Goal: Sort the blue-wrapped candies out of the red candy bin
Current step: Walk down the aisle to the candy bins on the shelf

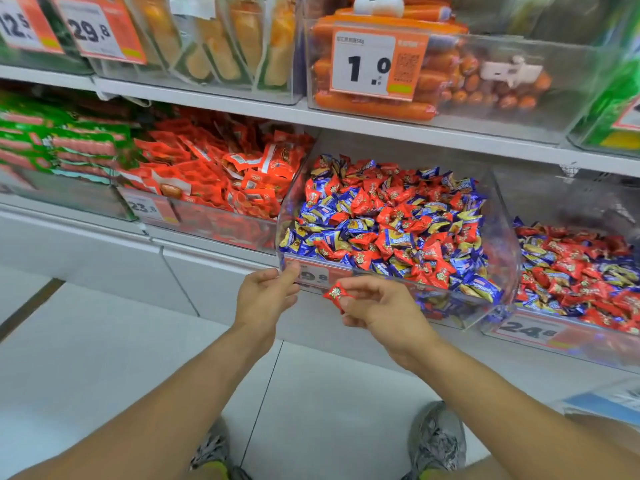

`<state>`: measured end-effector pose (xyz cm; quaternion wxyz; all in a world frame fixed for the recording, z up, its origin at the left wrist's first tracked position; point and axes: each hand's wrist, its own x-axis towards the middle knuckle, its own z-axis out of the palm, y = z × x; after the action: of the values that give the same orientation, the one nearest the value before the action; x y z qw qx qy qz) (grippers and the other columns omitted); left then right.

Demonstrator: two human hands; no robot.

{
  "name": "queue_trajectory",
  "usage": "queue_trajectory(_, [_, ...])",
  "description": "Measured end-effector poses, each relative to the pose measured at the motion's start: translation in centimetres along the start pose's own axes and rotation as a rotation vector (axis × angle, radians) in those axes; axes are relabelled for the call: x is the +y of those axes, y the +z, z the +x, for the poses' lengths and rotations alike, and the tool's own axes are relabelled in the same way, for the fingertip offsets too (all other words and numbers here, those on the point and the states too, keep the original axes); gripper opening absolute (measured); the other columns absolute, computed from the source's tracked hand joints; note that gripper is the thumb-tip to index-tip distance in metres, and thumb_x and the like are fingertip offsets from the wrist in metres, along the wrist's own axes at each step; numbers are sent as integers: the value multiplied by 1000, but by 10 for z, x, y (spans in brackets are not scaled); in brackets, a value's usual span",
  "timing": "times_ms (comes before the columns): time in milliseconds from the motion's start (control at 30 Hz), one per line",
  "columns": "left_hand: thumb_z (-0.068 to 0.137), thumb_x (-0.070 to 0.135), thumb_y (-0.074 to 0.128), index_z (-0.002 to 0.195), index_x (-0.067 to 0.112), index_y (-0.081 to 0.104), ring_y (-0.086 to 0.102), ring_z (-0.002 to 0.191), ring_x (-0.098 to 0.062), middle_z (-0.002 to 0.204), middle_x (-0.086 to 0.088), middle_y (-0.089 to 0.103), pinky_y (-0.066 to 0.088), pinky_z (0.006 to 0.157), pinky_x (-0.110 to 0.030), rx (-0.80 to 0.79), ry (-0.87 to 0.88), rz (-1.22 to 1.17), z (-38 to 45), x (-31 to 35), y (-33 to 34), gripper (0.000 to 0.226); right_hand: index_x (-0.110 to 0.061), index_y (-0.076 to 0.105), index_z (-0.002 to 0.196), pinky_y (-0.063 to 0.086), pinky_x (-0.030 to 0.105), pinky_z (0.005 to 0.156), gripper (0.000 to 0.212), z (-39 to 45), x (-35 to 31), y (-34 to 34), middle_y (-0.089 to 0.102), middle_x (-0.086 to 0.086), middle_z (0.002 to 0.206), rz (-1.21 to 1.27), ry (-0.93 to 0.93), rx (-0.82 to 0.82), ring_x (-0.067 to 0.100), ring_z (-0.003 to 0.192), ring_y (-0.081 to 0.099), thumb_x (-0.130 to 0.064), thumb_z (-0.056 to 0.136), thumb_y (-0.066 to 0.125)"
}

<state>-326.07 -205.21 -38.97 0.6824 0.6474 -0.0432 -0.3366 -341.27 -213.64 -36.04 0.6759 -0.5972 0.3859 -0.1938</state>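
Scanning big to small, we see:
Shelving: white shelf unit (381, 128) with two tiers of clear bins, pale tiled floor below.
Upper tier: bin of orange sausages (374, 105) with price tag "1.0" (375, 64); left of it, packs of yellow-orange snacks (242, 39) and tags reading "29.8" (98, 29) and "12.5".
Lower tier, left: green packets (52, 140), then a bin of red-orange packets (214, 174).
Candy bin: clear bin (509, 244) at centre of the lower tier, pulled forward past the shelf edge, we think; filled with mixed red candies (398, 216) and blue-wrapped candies (325, 209), blue ones spread all through the pile, front to back.
Neighbour bin: clear bin at right (568, 202) with the same red/blue mix, lower fill, tag "24.8" (526, 330).
Left hand: left hand (266, 296) at the candy bin's front-left corner, thumb and fingertips touching the bin's lower front edge by its price tag (311, 275); we cannot tell if it truly grips the edge.
Right hand: right hand (377, 306) just in front of the bin, below its rim, pinching one red candy (335, 293) between thumb and fingers.
Hands: near each other, not touching.
Feet: grey sneakers (440, 441) at the bottom edge.
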Motion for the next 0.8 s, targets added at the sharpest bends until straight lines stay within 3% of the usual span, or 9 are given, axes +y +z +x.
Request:
queue_trajectory(133, [81, 22, 79, 101, 5, 55, 68, 85, -28, 103, -21, 66, 59, 78, -36, 68, 37, -23, 1, -7, 4, 35, -24, 75, 97, 52, 16, 66, 20, 0, -1, 5, 72, -13, 79, -431, -319, 101, 0, 62, 63, -8, 85, 75])
queue_trajectory(233, [85, 18, 75, 101, -1, 58, 73, 83, -31, 96, -24, 71, 60, 72, -30, -23, 35, -89, 0, -3, 1, 31, -19, 75, 95, 51, 9, 69, 16, 3, -9, 6, 70, -17, 75, -547, -449, 184, -4, 70, 65, -13, 81, 80])
queue_trajectory(333, [84, 22, 76, 105, 2, 59, 70, 77, -27, 87, -14, 70, 57, 73, -30, -107, -1, -59, -2, -3, 0, 34, -17, 75, 98, 47, 4, 68, 17, 8, -16, 6, 64, -23, 71, -649, -566, 218, -10, 68, 63, -11, 82, 78])
queue_trajectory(433, [86, 27, 73, 99, 5, 66, 56, 63, -17, 72, -5, 60, 50, 66, -28, -178, -17, 71, -2, -6, 0, 26, -18, 73, 114, 51, 12, 71, 30, 10, -19, 7, 64, -17, 77, -710, -577, 223, -6, 68, 61, -10, 85, 75])
queue_trajectory(500, [91, 26, 68, 92, 5, 68, 49, 57, -13, 68, -4, 55, 46, 60, -26, -210, -1, 137, -3, -7, 0, 21, -18, 75, 109, 53, 19, 73, 24, 10, -22, 6, 66, -11, 82, -769, -571, 211, -4, 67, 60, -12, 86, 73])
queue_trajectory(600, [93, 22, 66, 84, 5, 67, 54, 53, -11, 69, -6, 60, 47, 56, -26, -166, 41, 194, -7, -10, 1, 19, -20, 77, 104, 45, 5, 66, 18, 11, -29, -3, 66, -11, 85, -777, -508, 183, -10, 69, 58, -15, 88, 72])
queue_trajectory(733, [92, 23, 67, 82, 8, 66, 60, 51, -9, 73, -9, 66, 52, 56, -28, -106, 117, 319, -6, -12, 3, 18, -22, 75, 102, 39, 6, 65, 16, 12, -43, -26, 66, -9, 89, -795, -551, 235, 0, 72, 58, -16, 88, 71])
queue_trajectory(800, [89, 26, 70, 86, 12, 63, 66, 62, -12, 78, -5, 68, 55, 64, -31, -35, 150, 443, -2, -11, 4, 16, -22, 71, 101, 40, 7, 66, 13, 15, -52, -43, 65, -9, 88, -757, -543, 282, 0, 72, 58, -15, 90, 69])
